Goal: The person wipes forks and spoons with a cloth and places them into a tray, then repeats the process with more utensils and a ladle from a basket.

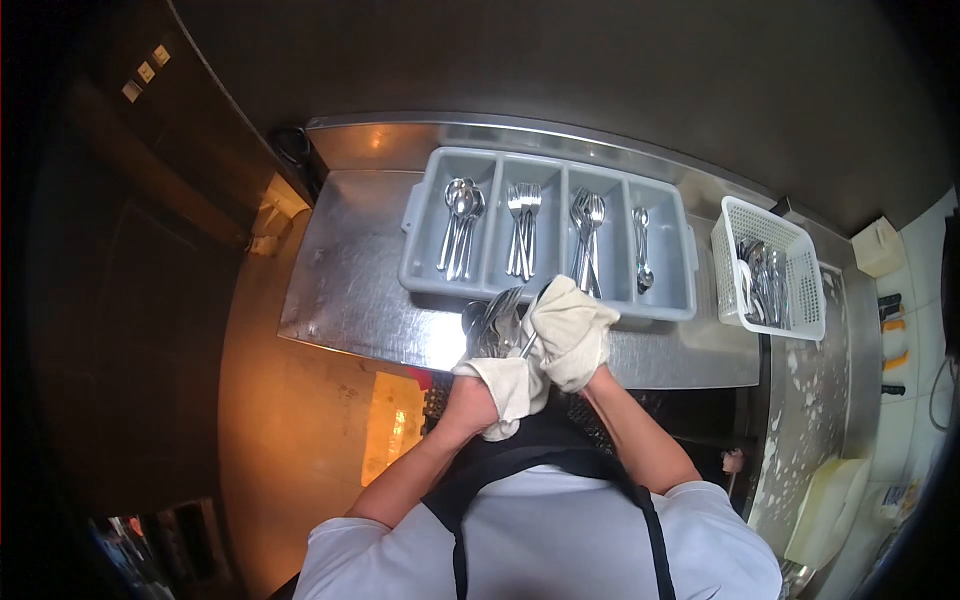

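Note:
In the head view, my left hand (476, 402) is closed around a bunch of cutlery (496, 326), with a cream cloth (508, 384) between palm and metal. Spoon and fork heads stick up out of that bunch. My right hand (592, 372) is closed inside another part of the cloth, most of its fingers hidden. A thin metal handle (529, 346) runs between the two hands; its other end is covered. Just beyond them sits a grey cutlery tray (416, 262) with spoons (461, 225), forks (523, 228), more forks (588, 235) and teaspoons (642, 245) in separate compartments.
The tray rests on a steel counter (345, 255) with a raised back edge. To its right, a white perforated basket (730, 305) holds mixed cutlery. Farther right is a wet, foamy steel surface (805, 420). A yellow object (390, 425) lies on the floor at left.

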`<state>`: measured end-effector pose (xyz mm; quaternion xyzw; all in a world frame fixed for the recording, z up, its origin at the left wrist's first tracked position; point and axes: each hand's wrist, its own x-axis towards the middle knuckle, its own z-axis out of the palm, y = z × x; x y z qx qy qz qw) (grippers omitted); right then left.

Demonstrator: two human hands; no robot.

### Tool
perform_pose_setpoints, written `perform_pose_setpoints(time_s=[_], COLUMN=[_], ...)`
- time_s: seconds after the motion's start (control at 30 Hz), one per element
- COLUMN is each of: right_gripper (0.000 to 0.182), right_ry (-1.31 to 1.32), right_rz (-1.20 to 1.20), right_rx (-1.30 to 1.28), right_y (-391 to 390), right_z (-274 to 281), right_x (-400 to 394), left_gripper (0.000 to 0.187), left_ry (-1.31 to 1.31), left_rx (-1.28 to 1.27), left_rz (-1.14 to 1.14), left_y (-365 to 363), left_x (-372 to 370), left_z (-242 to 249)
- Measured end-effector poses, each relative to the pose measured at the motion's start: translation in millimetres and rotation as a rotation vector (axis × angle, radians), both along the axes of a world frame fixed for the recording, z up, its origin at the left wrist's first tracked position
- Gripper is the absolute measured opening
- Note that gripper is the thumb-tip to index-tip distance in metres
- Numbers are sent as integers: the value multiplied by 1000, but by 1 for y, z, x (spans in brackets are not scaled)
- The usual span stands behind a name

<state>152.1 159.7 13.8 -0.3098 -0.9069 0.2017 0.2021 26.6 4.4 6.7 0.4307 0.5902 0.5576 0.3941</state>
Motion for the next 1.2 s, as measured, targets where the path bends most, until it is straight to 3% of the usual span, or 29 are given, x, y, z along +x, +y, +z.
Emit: perform_pose_setpoints(time_s=[0.07,0.13,0.17,0.23,0.27,0.37,0.4,0.47,0.57,0.6,0.63,0.67,0.73,0.83,0.93,1.0,1.1,1.2], right_gripper=[29,27,30,30,28,25,26,28,25,22,20,19,19,20,21,21,19,18], right_ry=[22,-102,-345,-106,112,-262,90,66,-137,-122,-182,185,339,-111,-50,199,-154,-306], right_rz=[30,-97,-155,-495,-488,-160,-404,90,-26,-84,26,-64,-54,159,230,309,459,506], right_rx=[161,342,255,36,-171,347,2,448,7,171,106,-75,-143,91,130,163,156,77], right_y=[1,10,16,28,33,-14,-39,-23,-11,-24,-32,-44,-51,-40,-33,-31,-16,-5], right_z=[-4,9,34,37,25,69,51,-17,7,4,6,-12,-7,9,-13,-24,-2,35], right_x=[-3,-11,-16,-12,-7,-15,-19,-7,-1,0,-2,-6,-7,6,4,0,-27,-67], left_gripper=[16,17,18,17,16,17,18,19,19,19,19,18,16,16,17,17,18,13], left_ry=[-13,-129,-238,-359,-370,-264,-209,-275,-405,-455,-400,-350,-311,-360,-403,-350,-737,-797], left_rx=[-20,-75,-108,-95,-55,5,10,-45,-134,-154,-114,-79,-50,-74,-78,-41,-28,36], left_rz=[16,48,79,113,116,115,109,60,25,20,11,7,2,-9,-9,20,159,152], left_y=[-4,-9,-9,-8,-10,-3,-1,0,0,3,6,7,6,4,3,-3,-12,-27], left_x=[0,3,4,4,3,-1,1,5,11,12,12,11,13,15,13,10,6,-16], left_z=[4,11,13,13,10,-2,-5,-2,2,3,3,1,-5,-10,-5,-14,-13,-9])
